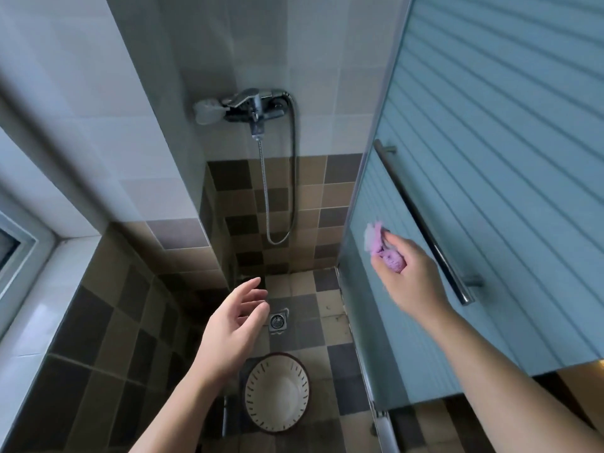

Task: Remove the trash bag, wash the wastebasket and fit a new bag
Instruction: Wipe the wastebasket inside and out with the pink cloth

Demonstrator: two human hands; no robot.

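My right hand point(413, 276) has its grip closed around a crumpled purple cloth point(384, 248), raised in front of the frosted blue glass door point(490, 158) and near its metal bar handle point(425, 220); part of the cloth sticks out above my fingers. My left hand point(233, 331) hangs empty over the floor, grip loose and wide, fingers spread and slightly curled, touching nothing.

Below me is a shower floor point(330, 325) of brown, tan and grey square tiles, with a metal drain point(277, 321) near its middle, just beside my left fingertips in this view. The same checkered tiles run up the lower walls, with pale tiles above. A chrome faucet point(253, 107) sits on the far wall, its hose point(294, 178) looping down.

The wastebasket point(277, 392) stands upright on the floor near the bottom edge, between my 2 forearms. It is round, white inside with short dark slits around the wall, and has no bag in it.
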